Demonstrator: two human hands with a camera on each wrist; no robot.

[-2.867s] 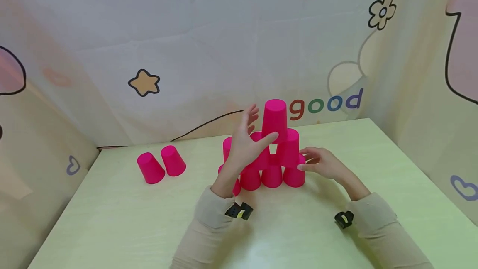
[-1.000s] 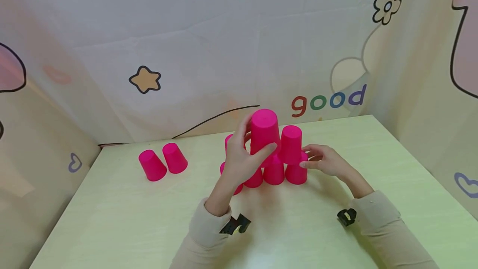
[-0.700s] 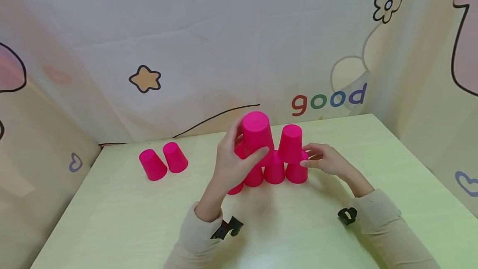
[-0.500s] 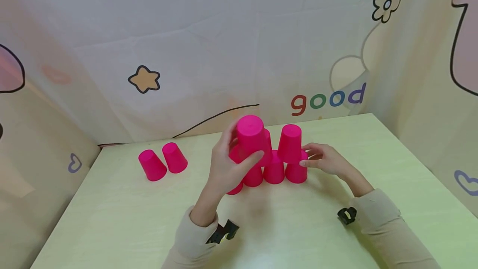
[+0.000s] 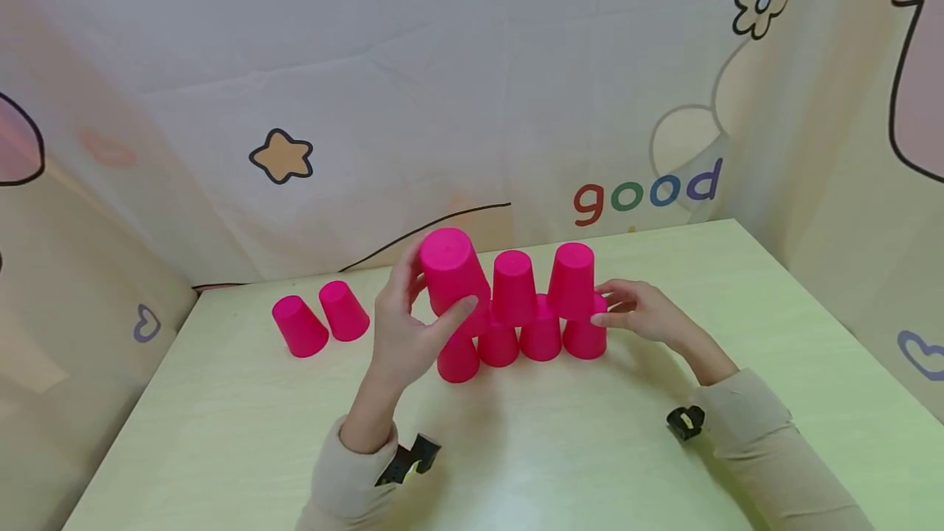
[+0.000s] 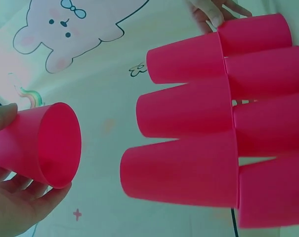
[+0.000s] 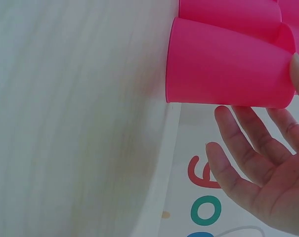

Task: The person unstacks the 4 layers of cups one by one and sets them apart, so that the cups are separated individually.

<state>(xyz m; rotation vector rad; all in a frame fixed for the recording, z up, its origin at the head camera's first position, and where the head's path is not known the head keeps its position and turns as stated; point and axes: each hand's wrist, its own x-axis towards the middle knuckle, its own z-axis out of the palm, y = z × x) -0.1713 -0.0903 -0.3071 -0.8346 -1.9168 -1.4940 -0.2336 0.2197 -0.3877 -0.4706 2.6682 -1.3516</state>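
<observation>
Left hand (image 5: 404,336), gripping: one pink cup (image 5: 448,265), raised, shifted leftward to above the stack (image 5: 499,346)'s left end, leaving two upper-tier cups (image 5: 514,292) unobstructed. Right hand (image 5: 643,315), fingers loosely extended: touching bottom-right cup (image 5: 583,339).

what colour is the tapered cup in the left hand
Solid bright pink: the tapered cup in the left hand, clearest in the head view.

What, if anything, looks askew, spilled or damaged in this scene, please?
Nothing stands out. The stacked cups stand mouth-down in two rows, four below and three above, with no visible damage. The left hand holds another cup apart from them, and two more cups stand to the left on the table.
</observation>
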